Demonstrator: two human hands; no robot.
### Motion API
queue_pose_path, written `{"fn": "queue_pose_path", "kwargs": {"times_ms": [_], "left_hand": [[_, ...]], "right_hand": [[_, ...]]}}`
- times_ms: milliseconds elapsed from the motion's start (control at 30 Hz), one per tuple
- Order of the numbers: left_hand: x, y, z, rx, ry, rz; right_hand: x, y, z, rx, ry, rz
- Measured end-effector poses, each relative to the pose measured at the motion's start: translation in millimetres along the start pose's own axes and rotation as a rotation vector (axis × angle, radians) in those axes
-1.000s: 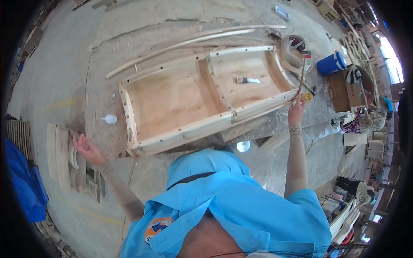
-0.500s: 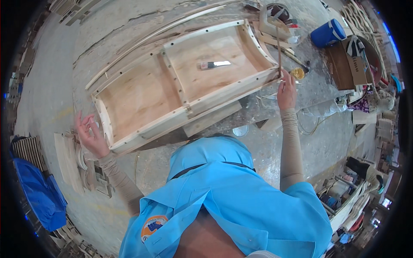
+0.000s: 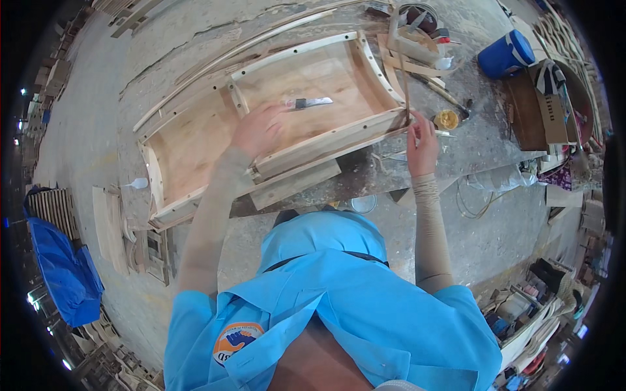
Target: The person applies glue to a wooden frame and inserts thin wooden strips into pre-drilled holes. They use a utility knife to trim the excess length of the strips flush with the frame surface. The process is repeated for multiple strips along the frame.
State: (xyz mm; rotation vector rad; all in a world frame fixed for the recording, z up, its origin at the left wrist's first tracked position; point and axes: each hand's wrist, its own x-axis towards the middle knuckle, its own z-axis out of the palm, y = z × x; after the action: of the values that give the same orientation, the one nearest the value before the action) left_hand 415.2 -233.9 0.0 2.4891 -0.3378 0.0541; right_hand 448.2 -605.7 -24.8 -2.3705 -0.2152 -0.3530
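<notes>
L hand (image 3: 264, 127), upper ctr, fingers half-curled at flat dark-banded, white-ended brush (image 3: 311, 103) in pale two-bay wooden frame (image 3: 326, 144); can't tell if gripping. R hand (image 3: 422, 146), upper right, pinches thin brown strip (image 3: 405, 85): loose pinch could drop it; rightward swing, tip round yellow-paste tub (image 3: 446, 120).

Pale tan frame (image 3: 332, 144), brown strip (image 3: 405, 81), blue jug (image 3: 501, 56)

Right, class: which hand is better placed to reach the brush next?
Probably the left hand, close beside the brush; the right hand is farther off, at a corner of the wooden frame.
</notes>
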Motion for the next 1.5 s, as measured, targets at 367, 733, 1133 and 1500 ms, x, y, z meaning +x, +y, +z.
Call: {"fn": "queue_pose_path", "kwargs": {"times_ms": [367, 733, 1133, 1500], "left_hand": [[63, -37, 64, 0.345, -0.168, -0.061], [-7, 16, -5, -0.069, 0.328, -0.011], [-309, -10, -116, -0.64, 0.62, -0.38], [-434, -100, -121, -0.531, 0.914, -0.533]], "right_hand": [[5, 16, 9, 0.181, 0.028, 0.168], [8, 71, 11, 0.261, -0.039, 0.098], [-77, -184, 97, 0.173, -0.014, -0.209], [-172, -419, 219, 0.077, -0.498, -0.764]]}}
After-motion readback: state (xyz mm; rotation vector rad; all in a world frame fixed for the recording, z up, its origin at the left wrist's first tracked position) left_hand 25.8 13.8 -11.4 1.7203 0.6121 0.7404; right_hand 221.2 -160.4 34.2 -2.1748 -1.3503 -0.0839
